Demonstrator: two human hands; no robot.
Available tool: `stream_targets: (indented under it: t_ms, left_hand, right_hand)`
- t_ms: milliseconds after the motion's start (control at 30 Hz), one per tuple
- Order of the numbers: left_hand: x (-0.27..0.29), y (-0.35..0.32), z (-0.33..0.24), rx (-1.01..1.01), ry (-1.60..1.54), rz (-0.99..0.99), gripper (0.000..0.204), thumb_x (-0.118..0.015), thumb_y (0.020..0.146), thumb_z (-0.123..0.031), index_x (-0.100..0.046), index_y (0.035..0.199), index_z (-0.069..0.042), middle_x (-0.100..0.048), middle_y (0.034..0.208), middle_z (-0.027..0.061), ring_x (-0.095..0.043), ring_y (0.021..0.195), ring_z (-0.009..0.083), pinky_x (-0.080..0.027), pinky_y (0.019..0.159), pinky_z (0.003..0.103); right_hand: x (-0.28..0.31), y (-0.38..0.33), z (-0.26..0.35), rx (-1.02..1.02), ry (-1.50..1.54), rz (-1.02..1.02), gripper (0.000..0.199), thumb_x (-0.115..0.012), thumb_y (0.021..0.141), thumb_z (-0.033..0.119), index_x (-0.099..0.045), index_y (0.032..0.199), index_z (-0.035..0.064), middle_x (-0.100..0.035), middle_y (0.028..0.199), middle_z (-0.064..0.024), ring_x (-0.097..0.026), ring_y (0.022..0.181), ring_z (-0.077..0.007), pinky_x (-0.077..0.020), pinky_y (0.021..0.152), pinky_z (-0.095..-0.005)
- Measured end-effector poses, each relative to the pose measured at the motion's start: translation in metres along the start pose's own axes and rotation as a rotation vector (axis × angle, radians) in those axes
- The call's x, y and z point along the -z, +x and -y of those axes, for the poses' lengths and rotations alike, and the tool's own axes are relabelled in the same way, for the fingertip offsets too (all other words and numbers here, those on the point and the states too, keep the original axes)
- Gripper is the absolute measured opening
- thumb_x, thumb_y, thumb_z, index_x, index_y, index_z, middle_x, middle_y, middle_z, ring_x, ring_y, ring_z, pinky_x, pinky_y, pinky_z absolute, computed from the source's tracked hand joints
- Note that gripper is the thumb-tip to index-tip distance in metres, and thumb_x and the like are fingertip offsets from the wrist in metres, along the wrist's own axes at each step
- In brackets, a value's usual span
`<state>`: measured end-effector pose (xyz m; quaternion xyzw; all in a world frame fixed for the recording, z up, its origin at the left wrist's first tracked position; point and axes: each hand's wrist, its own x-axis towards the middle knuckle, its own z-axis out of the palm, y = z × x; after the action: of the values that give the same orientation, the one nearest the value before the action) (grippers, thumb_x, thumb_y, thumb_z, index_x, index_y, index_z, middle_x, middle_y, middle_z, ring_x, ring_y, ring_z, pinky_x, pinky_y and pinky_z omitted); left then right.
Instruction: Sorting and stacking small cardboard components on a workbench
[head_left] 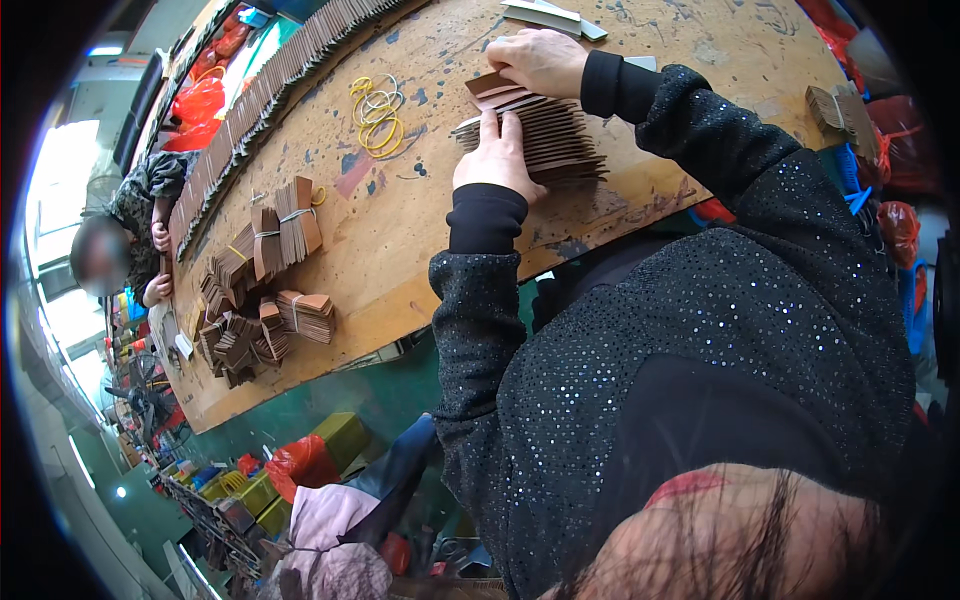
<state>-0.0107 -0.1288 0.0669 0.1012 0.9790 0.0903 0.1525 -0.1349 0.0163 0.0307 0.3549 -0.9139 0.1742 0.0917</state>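
A fanned stack of thin, flat brown pieces (pixel 555 145), leather-like or card-like, lies on the worktable in front of me. My left hand (pixel 497 165) grips its left end, two fingers over the top and the thumb along the near side. At the stack's far left corner, the bent fingers of my right hand (pixel 540 62) are closed on a brown piece (pixel 488 88) that lies at an angle to the others. My right palm partly hides that grip.
The worn wooden table (pixel 420 230) holds yellow and white bands (pixel 378 125), tied brown bundles (pixel 285 235) at left, a long row of brown pieces (pixel 265 95) and pale strips (pixel 545 15) beyond my right hand. Another person (pixel 150 220) is at the far left edge.
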Motion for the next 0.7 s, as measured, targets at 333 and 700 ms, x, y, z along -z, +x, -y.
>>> stream_targets:
  t_ms: [333, 700]
  left_hand:
    - [0.0, -0.001, 0.0, 0.0, 0.008, -0.005, 0.1, -0.082, 0.058, -0.034, -0.03, 0.139, -0.008, -0.029, 0.147, 0.015, -0.054, 0.115, 0.0304, -0.049, 0.091, 0.038]
    - [-0.004, -0.003, -0.004, 0.027, 0.022, -0.04, 0.101, -0.082, 0.057, -0.032, -0.03, 0.14, -0.009, -0.028, 0.148, 0.0121, -0.059, 0.108, 0.0289, -0.051, 0.086, 0.037]
  right_hand:
    - [0.008, -0.009, 0.009, 0.046, 0.338, 0.241, 0.02, -0.061, 0.083, 0.012, -0.064, 0.103, 0.0078, -0.066, 0.092, -0.0141, -0.064, 0.085, -0.0289, -0.05, 0.075, -0.0347]
    - [-0.001, -0.003, 0.007, 0.078, 0.304, 0.409, 0.027, -0.053, 0.086, 0.015, -0.066, 0.108, 0.0065, -0.066, 0.102, -0.0158, -0.061, 0.097, -0.0324, -0.0462, 0.087, -0.0371]
